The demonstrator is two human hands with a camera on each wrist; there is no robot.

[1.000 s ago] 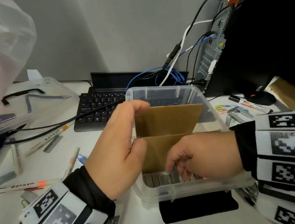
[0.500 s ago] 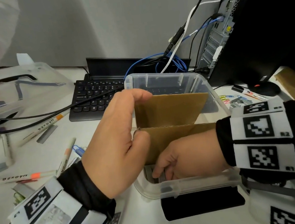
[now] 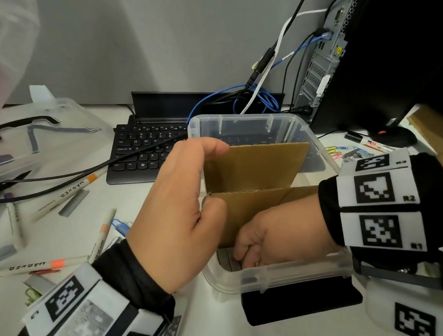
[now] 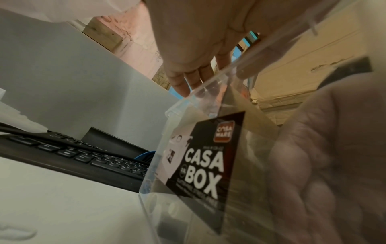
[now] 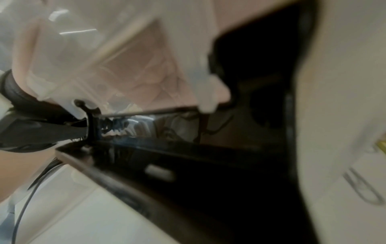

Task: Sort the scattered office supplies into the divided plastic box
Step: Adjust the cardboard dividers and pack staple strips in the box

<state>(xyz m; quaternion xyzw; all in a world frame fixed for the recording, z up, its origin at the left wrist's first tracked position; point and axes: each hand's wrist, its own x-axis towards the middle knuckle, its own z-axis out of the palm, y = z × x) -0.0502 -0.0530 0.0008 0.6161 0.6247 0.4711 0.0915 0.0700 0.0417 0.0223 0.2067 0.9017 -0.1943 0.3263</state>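
Both hands at clear box (image 3: 278, 275), 6 o'clock on white desk (image 3: 95, 289): left hand (image 3: 176, 215) gripping its left wall, right hand (image 3: 276, 233) curled inside near compartment, contents unclear. Markers (image 3: 59, 199) at 9, keyboard (image 3: 146, 152) at 12, computer tower (image 3: 368, 52) at 2.

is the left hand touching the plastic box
Touching: in the head view the left hand grips the plastic box at its left wall, fingers over the rim.

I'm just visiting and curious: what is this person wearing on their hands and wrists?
The left hand and right hand are bare, with no gloves. Each wrist has a black cuff under chunky white blocks printed with black square code patterns; the right ones are labelled R1, R2. A grey bracket hangs under the right wrist.
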